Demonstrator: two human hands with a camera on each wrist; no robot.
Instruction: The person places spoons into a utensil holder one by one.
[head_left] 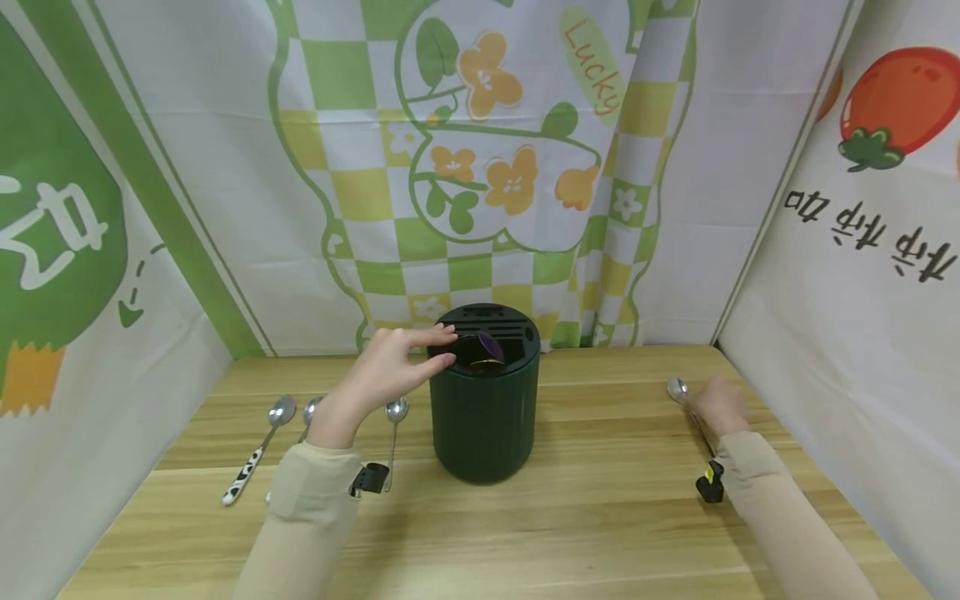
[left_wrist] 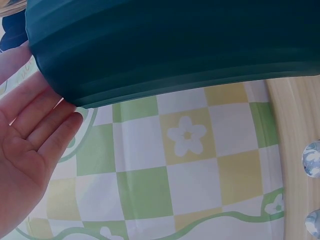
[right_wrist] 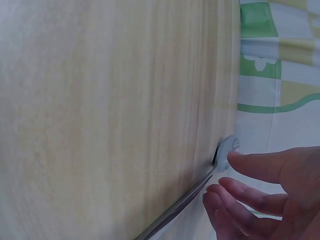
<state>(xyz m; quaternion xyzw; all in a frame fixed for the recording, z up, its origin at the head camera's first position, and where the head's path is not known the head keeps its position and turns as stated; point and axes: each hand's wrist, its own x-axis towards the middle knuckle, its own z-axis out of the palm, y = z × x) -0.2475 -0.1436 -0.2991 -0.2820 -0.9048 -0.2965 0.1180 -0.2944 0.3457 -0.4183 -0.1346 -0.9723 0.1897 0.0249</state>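
Note:
A dark green ribbed holder (head_left: 484, 421) with a slotted top stands upright mid-table. Inside its front opening sits a dark, shiny piece with a purple face and gold edge (head_left: 491, 346), its lower part hidden. My left hand (head_left: 390, 367) is at the holder's left rim, fingers (left_wrist: 55, 137) extended and touching the edge. Far to the right, a metal spoon (head_left: 677, 388) lies on the table. My right hand (head_left: 720, 406) reaches over it, thumb at the spoon's bowl (right_wrist: 226, 150) and bent fingers (right_wrist: 245, 202) beside its neck, a gap between thumb and fingers.
Left of the holder lie a spoon with a cow-spotted handle (head_left: 243, 475), a second spoon (head_left: 312, 408) partly behind my left wrist, and a third spoon (head_left: 396, 410). A patterned curtain (head_left: 390, 192) hangs behind the wooden table (head_left: 600, 517), with printed cloth on both sides.

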